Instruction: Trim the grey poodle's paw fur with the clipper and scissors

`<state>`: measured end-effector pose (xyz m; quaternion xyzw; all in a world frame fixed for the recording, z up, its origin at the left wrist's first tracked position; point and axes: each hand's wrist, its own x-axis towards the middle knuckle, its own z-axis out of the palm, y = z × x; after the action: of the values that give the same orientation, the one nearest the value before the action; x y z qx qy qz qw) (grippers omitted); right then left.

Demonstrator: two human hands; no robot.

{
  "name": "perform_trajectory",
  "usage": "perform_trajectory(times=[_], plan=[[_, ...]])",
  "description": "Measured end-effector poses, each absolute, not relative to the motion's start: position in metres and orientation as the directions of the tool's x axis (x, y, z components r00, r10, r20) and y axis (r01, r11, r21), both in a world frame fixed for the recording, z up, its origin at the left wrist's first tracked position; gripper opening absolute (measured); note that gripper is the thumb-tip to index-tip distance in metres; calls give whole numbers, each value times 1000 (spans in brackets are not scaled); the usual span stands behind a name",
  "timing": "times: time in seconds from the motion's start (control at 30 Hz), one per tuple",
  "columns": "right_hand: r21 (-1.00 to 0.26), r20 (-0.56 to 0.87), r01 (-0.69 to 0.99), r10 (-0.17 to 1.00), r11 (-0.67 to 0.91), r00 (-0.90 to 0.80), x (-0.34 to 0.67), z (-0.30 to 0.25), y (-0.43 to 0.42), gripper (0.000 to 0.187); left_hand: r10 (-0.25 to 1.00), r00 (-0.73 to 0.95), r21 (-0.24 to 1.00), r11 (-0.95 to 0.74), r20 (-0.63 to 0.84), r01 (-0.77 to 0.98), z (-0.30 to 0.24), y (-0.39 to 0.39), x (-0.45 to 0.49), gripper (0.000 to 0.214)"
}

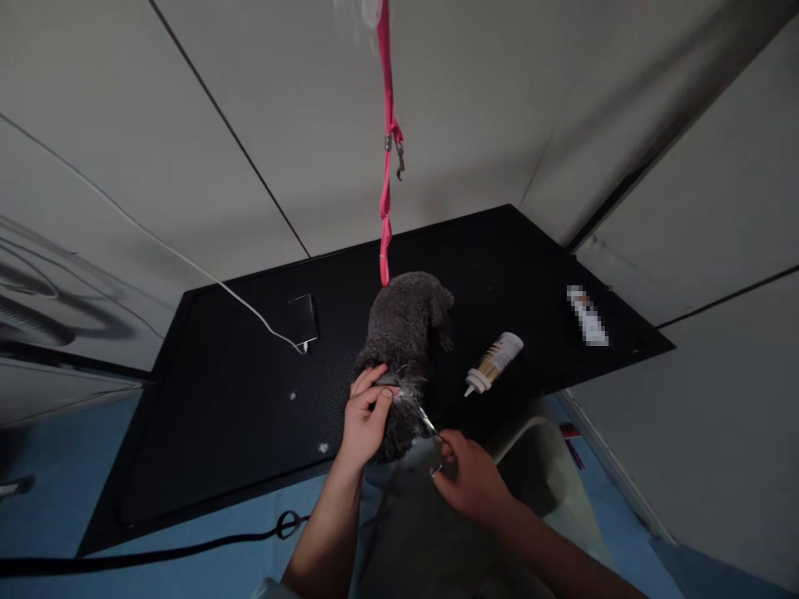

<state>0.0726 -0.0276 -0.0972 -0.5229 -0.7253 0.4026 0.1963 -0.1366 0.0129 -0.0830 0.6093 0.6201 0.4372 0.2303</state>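
Note:
A small dark grey curly dog [405, 333] stands on the black grooming table [237, 399], facing away, tethered by a pink leash [388, 166] hanging from above. My left hand [365, 416] is closed on the fur at the dog's rear, pinching a light tuft. My right hand [468, 474] grips a pair of scissors [430, 424] whose blades point at that tuft.
A bottle with a white nozzle [493, 362] lies on the table right of the dog. A phone [304, 319] with a white cable [187, 262] lies to the left, a small tube [587, 314] far right. A black cable [187, 549] runs along the blue floor.

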Motion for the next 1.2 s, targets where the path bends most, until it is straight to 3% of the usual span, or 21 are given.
perform_trajectory(times=[0.1,0.17,0.2,0.33,0.47,0.57,0.67,0.87,1.03,1.2], plan=[[-965,-216,203,940,-164,-263,75,-95,-11,14,959,-127,821,-144,254,553,-82,16,-136,25],[-962,-253,-49,946,-268,-201,67,-93,9,15,958,-129,836,-153,257,527,-80,15,-134,24],[-958,-251,-93,951,-271,-179,60,-92,19,16,955,-137,849,-163,264,502,-78,13,-134,24],[-966,-191,-127,951,-227,-242,26,-89,47,28,939,-121,877,-249,323,412,-69,-12,-148,20],[-965,-146,-165,939,-205,-312,6,-87,47,26,924,95,740,-354,369,572,-56,-54,-171,26],[-963,-148,-170,940,-207,-306,2,-86,43,27,954,219,635,-300,205,712,-38,-76,-179,7],[-961,-161,-169,941,-218,-299,-1,-85,40,28,956,174,634,-287,237,718,-15,-80,-173,26],[-959,-153,-198,957,-204,-245,-13,-83,31,31,913,111,683,-369,392,631,12,-33,-135,27],[-926,-144,-306,957,-220,-251,-12,-84,19,30,910,-26,585,-245,415,773,-22,13,-118,25],[-887,-310,-233,887,-399,-341,4,-83,12,29,880,-88,535,-201,466,820,-54,18,-129,40]])
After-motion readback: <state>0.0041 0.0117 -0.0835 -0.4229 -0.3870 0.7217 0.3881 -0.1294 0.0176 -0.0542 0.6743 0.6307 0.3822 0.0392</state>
